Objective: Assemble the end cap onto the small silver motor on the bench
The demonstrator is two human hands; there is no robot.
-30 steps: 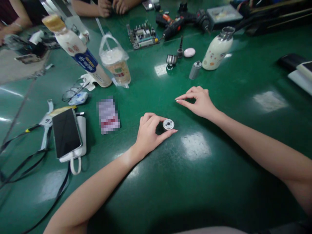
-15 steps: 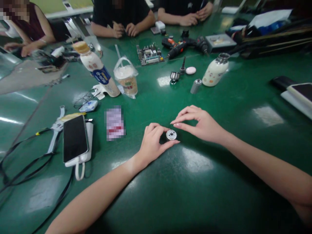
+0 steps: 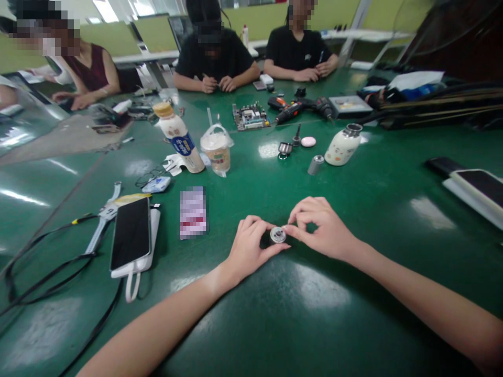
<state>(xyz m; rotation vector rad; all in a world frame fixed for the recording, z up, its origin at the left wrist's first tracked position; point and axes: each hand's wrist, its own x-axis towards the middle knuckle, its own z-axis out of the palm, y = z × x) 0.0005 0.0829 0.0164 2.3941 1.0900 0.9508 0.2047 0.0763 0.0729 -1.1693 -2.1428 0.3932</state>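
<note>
A small round silver metal part [image 3: 277,234] rests on the green table [image 3: 275,314] just in front of me. My left hand [image 3: 247,250] pinches it between thumb and fingers. My right hand [image 3: 323,229] comes in from the right, its thumb and forefinger pinched together at the part's right edge; whether anything small sits between them I cannot make out.
A phone on a white power bank [image 3: 131,238] with black cables lies left. A milk bottle [image 3: 178,137], a bagged cup [image 3: 216,147], a white jar [image 3: 341,145], a circuit board [image 3: 250,116] and a drill [image 3: 293,109] stand farther back. Three people sit across the table.
My right hand has moved left from open table to the silver part and now touches it. The head camera has tilted up, showing the people across the table.
</note>
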